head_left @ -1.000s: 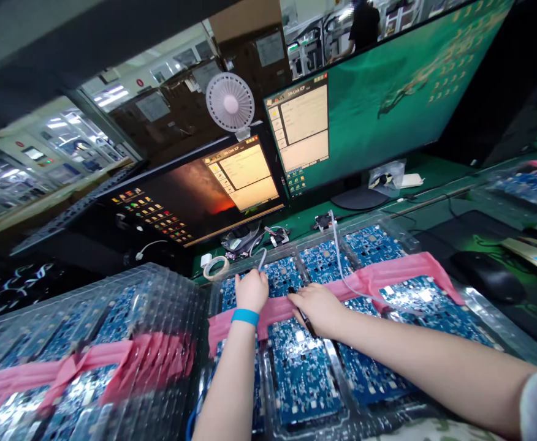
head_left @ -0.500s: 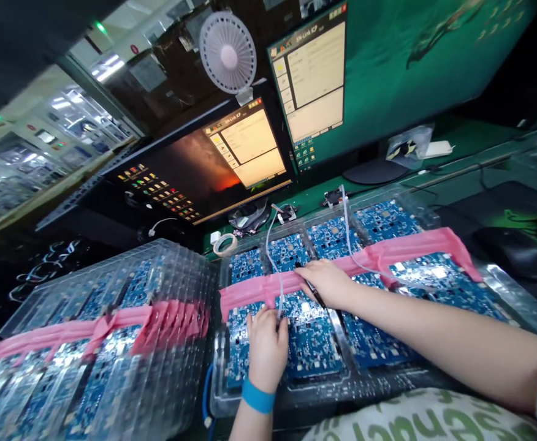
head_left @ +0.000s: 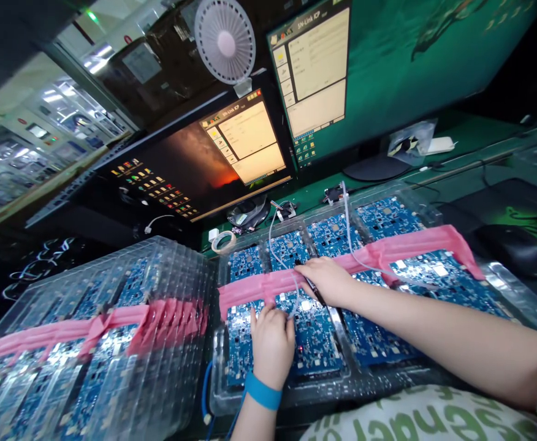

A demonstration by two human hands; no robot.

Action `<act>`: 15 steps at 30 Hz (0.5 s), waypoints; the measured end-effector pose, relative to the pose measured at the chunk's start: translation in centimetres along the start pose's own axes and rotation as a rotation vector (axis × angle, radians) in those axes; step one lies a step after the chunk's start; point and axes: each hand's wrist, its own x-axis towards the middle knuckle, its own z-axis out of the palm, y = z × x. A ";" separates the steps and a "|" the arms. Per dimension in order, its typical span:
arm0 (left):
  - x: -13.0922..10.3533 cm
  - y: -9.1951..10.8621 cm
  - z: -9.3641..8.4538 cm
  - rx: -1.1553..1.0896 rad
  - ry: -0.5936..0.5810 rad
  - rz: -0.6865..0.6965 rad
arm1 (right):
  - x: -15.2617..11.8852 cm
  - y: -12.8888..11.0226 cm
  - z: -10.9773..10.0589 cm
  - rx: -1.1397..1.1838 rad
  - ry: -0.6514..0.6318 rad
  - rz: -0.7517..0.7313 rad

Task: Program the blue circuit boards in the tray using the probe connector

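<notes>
Blue circuit boards (head_left: pixel 317 343) lie side by side in a clear plastic tray (head_left: pixel 220 367), crossed by a pink strip (head_left: pixel 245 289). My left hand (head_left: pixel 272 346), with a blue wristband, is over the leftmost boards, fingers closed at the end of a thin pale cable (head_left: pixel 297 300). Its connector end is hidden under the fingers. A small red light glows on the board just right of that hand. My right hand (head_left: pixel 328 282) rests over the pink strip, closed around a slim black pen (head_left: pixel 315 290). Another pale cable (head_left: pixel 349 236) runs across the boards further right.
A stack of clear trays (head_left: pixel 158 275) with more blue boards and pink strips stands at the left. Behind are two monitors (head_left: pixel 245 144), a white fan (head_left: pixel 225 43), a tape roll (head_left: pixel 223 242) and small cabled devices (head_left: pixel 287 210). A black mouse (head_left: pixel 510 248) lies right.
My left hand has shifted slightly right with the cable end, and the cable now bows further right. A red light has appeared on the board. My right hand stays on the strip.
</notes>
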 end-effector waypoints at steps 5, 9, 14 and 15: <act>0.2 0.6 -0.4 0.038 -0.021 0.050 | 0.1 -0.2 -0.4 -0.006 -0.018 -0.011; 0.0 0.8 -0.2 0.069 0.007 0.039 | -0.6 -0.6 -2.2 -0.019 -0.024 -0.033; -0.4 0.2 -0.5 0.077 0.074 0.030 | -5.8 0.9 -6.7 0.016 0.087 -0.098; -0.6 0.0 -0.8 0.077 0.097 0.036 | -7.4 1.7 -7.7 0.015 0.134 -0.080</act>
